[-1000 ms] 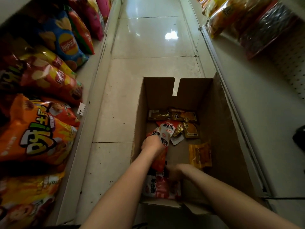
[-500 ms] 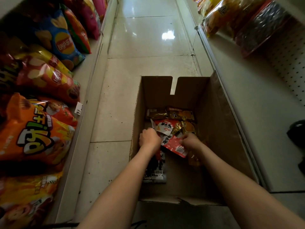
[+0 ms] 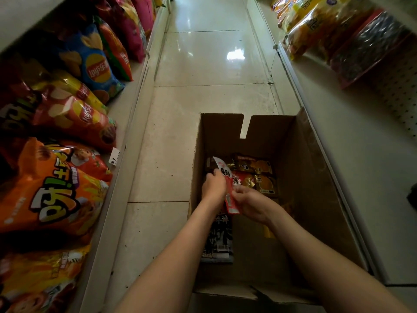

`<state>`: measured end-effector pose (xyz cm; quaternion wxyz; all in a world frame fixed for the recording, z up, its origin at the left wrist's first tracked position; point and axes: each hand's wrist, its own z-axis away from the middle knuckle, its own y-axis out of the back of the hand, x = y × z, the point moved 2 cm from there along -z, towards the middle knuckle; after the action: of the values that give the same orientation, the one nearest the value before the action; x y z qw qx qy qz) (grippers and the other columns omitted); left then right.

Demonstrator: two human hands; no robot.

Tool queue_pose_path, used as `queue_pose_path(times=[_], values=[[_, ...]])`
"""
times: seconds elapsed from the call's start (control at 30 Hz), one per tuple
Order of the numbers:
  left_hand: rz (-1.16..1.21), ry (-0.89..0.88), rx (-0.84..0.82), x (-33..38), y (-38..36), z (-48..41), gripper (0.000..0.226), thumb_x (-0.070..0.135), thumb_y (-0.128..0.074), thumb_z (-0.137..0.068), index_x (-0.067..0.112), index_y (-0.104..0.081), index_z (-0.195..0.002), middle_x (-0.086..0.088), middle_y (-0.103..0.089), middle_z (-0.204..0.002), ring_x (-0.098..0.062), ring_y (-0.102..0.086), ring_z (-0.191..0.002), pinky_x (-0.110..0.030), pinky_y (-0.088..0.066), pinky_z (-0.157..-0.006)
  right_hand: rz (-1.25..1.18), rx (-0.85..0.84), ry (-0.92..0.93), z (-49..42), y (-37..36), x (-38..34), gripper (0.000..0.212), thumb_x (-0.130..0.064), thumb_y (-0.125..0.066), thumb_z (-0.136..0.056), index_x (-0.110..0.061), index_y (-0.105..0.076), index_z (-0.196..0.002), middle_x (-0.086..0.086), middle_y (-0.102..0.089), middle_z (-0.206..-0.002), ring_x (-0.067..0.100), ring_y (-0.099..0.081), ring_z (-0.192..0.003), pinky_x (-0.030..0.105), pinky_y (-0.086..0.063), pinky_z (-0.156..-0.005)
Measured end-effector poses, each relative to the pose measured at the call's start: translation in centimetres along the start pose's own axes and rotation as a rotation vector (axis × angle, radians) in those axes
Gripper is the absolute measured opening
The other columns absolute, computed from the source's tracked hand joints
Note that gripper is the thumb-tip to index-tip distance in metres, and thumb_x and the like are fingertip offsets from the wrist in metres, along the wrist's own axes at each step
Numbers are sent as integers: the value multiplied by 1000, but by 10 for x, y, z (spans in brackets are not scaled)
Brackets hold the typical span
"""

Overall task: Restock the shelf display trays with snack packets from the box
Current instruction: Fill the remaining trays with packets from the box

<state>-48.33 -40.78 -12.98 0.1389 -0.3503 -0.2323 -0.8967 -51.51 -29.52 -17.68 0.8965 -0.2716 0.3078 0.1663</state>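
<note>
Red-and-white packet (image 3: 230,195) is right in the middle of the action, caught between both hands down inside the cardboard box (image 3: 311,181)! The left hand (image 3: 213,187) has its fingers curled round the packet's upper half, just below the white top end that pokes out past the knuckles. The right hand (image 3: 250,204) comes in from the other side and pinches the lower half. Both hands are clamped on the same wrapper, close together across it. Whether a second packet is tucked behind it in the left hand's grasp, I cannot tell.

Just beyond the grip, toward the far wall of the box, brown-and-gold packets (image 3: 253,166) lie flat on the cardboard. One of them sits just past the right hand's fingertips. On the near side of the grip, a black packet (image 3: 220,240) with white lettering lies flat on the box bottom, partly hidden by the left forearm. Beside the right wrist a sliver of yellow packet (image 3: 269,232) peeks out.

The box stands on the pale tiled floor (image 3: 203,64) of the aisle. Left of the grip and well apart from it, a shelf (image 3: 126,177) carries big chip bags. An orange bag (image 3: 52,190) is nearest, with a red bag (image 3: 76,116) and a blue bag (image 3: 94,64) farther along. A small price tag (image 3: 114,156) sits at the shelf edge. Far off to the right of the grip, more bagged snacks (image 3: 327,26) sit on the opposite shelf.
</note>
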Motion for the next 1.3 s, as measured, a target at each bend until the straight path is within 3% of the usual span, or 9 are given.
queue_pose_path(times=[0.1, 0.23, 0.37, 0.5, 0.63, 0.83, 0.97, 1.1, 1.3], values=[[-60, -100, -5, 8, 4, -2, 59, 52, -44, -97, 8, -38, -136, -10, -57, -123, -27, -60, -105, -33, -48, -77, 129, -10, 60, 1, -6, -16, 20, -9, -48, -96, -3, -51, -115, 10, -61, -101, 24, -62, -93, 34, -52, -81], [-307, -329, 93, 23, 13, 1, 41, 21, -51, -98, 9, -35, -134, -12, -58, -125, -28, -61, -110, -36, -54, -81, 580, 217, 213, -17, 0, -30, 25, -29, -50, -97, -12, -59, -113, 7, -60, -113, 18, -57, -100, 27, -51, -84], [-259, -568, 150, 41, 30, 1, 41, 18, -50, -99, 9, -35, -136, -9, -60, -121, -23, -61, -108, -33, -55, -85, 1604, 254, 136, -44, 12, -14, 47, -30, -45, -98, -36, -38, -144, -2, -2, -160, 31, 1, -146, 51, -5, -116], [-334, -607, 169, 39, 42, -3, 36, 12, -50, -98, 12, -41, -133, -6, -59, -123, -21, -58, -113, -20, -44, -79, 1822, 186, -38, -52, 19, 9, 61, -26, -41, -98, -30, -14, -152, -1, 19, -159, 29, 17, -145, 53, 7, -116], [-393, -583, 156, 37, 44, -9, 29, 11, -49, -98, 16, -43, -126, -5, -60, -123, -21, -58, -114, -24, -43, -78, 1668, 281, 128, -56, 27, 2, 58, -26, -38, -101, -25, -12, -153, -5, 1, -161, 19, 5, -148, 49, 1, -118], [-405, -528, 124, 35, 42, -11, 27, 11, -46, -99, 15, -40, -125, -6, -60, -117, -17, -58, -99, -26, -44, -73, 711, 456, 515, -41, 24, -41, 34, -14, -44, -100, -16, -53, -133, -1, -42, -144, 21, -36, -136, 44, -34, -112], [-358, -497, 131, 37, 43, -12, 29, 11, -47, -99, 13, -39, -127, -7, -60, -112, -12, -52, -86, -20, -40, -62, 236, 301, 641, -16, 9, -75, 27, -10, -43, -99, -18, -66, -112, 0, -63, -116, 16, -61, -109, 34, -53, -90], [-293, -432, 124, 40, 43, -9, 40, 13, -47, -99, 11, -35, -137, -8, -57, -126, -23, -57, -112, -31, -48, -84, -243, 35, 553, -4, 10, -91, 28, -10, -41, -97, -5, -63, -115, 11, -68, -114, 23, -65, -107, 37, -55, -89], [163, -320, -100, 45, 41, -12, 28, 48, -45, -97, 25, -49, -113, -4, -65, -114, -20, -65, -101, -47, -55, -89, -328, -121, 467, -6, -17, -92, 30, -10, -46, -91, -6, -66, -113, 18, -63, -124, 29, -62, -112, 36, -57, -83]])
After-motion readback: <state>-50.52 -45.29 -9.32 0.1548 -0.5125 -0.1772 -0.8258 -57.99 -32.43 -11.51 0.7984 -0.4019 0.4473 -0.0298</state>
